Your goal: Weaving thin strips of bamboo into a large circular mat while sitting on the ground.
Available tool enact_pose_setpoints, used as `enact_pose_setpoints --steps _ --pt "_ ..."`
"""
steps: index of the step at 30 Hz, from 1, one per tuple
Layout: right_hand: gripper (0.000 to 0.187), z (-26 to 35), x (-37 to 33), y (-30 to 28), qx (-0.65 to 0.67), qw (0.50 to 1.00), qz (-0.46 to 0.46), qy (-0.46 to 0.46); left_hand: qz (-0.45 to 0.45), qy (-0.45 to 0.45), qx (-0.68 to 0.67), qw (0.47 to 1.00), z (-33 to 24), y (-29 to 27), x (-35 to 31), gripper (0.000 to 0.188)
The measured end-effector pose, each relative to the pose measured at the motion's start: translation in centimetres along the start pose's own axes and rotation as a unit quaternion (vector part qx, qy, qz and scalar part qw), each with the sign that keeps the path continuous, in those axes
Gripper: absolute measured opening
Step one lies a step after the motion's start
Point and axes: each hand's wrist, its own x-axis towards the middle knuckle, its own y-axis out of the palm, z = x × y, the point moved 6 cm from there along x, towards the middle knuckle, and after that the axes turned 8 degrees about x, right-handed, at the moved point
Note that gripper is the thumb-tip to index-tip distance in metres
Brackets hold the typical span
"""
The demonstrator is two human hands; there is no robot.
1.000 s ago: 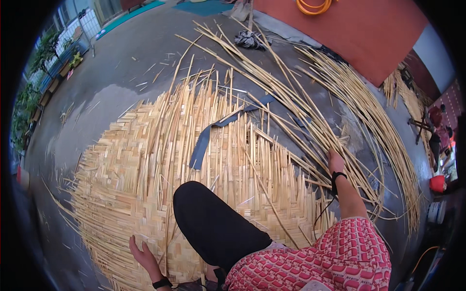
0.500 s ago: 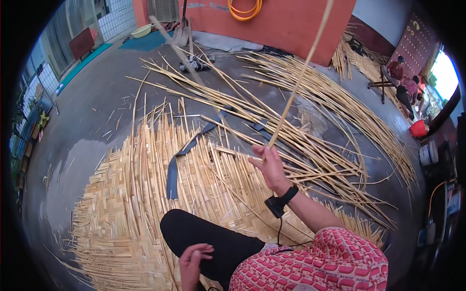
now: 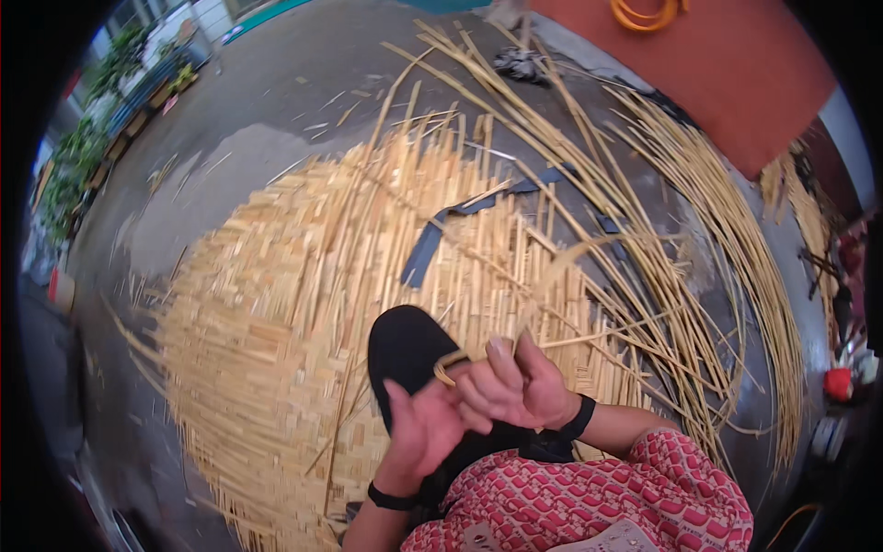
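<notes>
My right hand is closed on a pale reed strip. The strip rises from the fist, bends to the right and blurs with motion; a short curled end pokes out on the fist's left side. My left hand meets the right hand's fingertips, its thumb raised and palm open; its fingertips are partly hidden. Both hands are above my dark-trousered knee. Beneath lies a large woven reed mat, with loose stalks sticking out along its far edge.
A dark cloth strip lies across the mat. Long reed stalks are heaped to the right, with another bundle beyond. Small scraps litter the grey floor. A red wall with an orange hose coil stands behind; plants line the left.
My right hand has come down and toward the left hand, and the long reed it held upright is now bent over. My left hand has risen to meet it. The view has swung left.
</notes>
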Motion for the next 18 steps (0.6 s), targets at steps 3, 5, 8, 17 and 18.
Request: enact_pose_setpoints --steps 3,5,8,17,18 --pt "0.060 -2.4 2.1 1.5 -0.062 0.996 0.056 -0.006 -0.072 0.288 0.041 0.954 -8.0 -1.9 -3.1 0.039" --pt "0.044 -2.5 2.4 -1.2 -0.164 0.964 -0.205 0.042 -0.155 0.392 0.242 0.874 -11.8 -3.3 -6.5 0.018" --pt "0.030 -6.7 1.5 -1.6 -0.453 0.786 -0.147 0.393 -0.319 0.394 0.262 0.821 -13.3 -7.5 -8.9 0.015" --pt "0.043 -6.5 8.3 -3.8 -0.787 0.615 0.006 0.041 -0.519 0.512 0.198 0.655 -19.4 -8.9 -18.9 0.015" --pt "0.027 -6.9 8.3 -2.9 -0.813 0.572 0.102 -0.027 -0.569 0.528 0.222 0.590 -20.1 -8.5 -21.1 0.014"
